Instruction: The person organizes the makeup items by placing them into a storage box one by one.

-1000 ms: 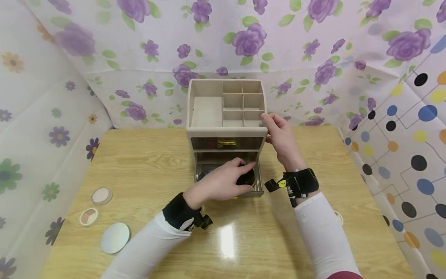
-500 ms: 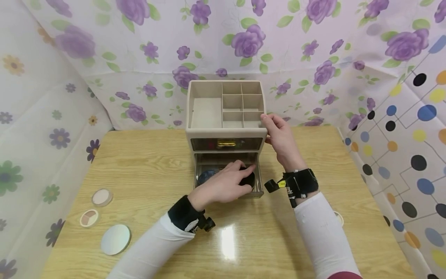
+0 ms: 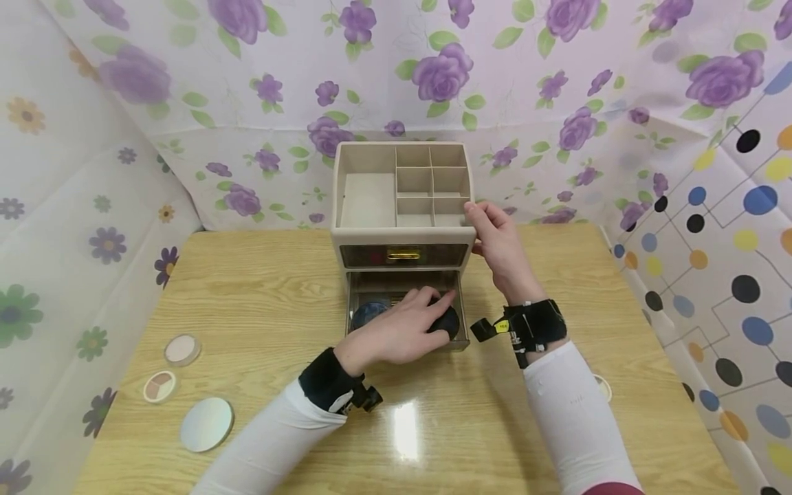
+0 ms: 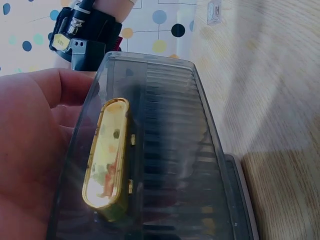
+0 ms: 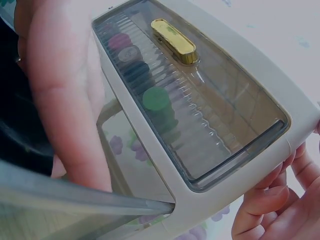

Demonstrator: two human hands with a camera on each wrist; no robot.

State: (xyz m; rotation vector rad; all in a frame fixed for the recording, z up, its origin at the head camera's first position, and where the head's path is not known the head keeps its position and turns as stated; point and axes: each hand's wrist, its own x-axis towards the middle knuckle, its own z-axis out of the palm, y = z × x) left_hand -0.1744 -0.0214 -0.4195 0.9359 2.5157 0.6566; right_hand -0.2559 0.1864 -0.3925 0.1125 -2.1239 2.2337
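A beige desktop organizer [image 3: 368, 199] with a gridded top stands at the table's back. Its lower see-through drawer [image 3: 463, 331] is pulled out. Reaching over the drawer front, my left hand [image 3: 402, 331] holds a round black item [image 3: 449, 322] between thumb and fingers, at the drawer's right side; its exact kind is unclear. A round dark-blue item [image 3: 368, 313] lies at the drawer's left. With my right hand [image 3: 500, 244] I grip the organizer's right side, thumb near the top rim. The drawer's gold handle [image 4: 106, 155] shows close up in the left wrist view.
The closed upper drawer [image 5: 200, 110] contains several coloured round-ended items. On the table's left lie a round pale compact [image 3: 182, 350], a three-colour palette [image 3: 159, 387] and a round mirror-like disc [image 3: 207, 424]. A pale round object [image 3: 603, 388] is partly hidden by the right sleeve.
My left hand has shifted slightly right, and more of the blue item shows. The black item has come out a little from under the fingers. My right hand keeps its place.
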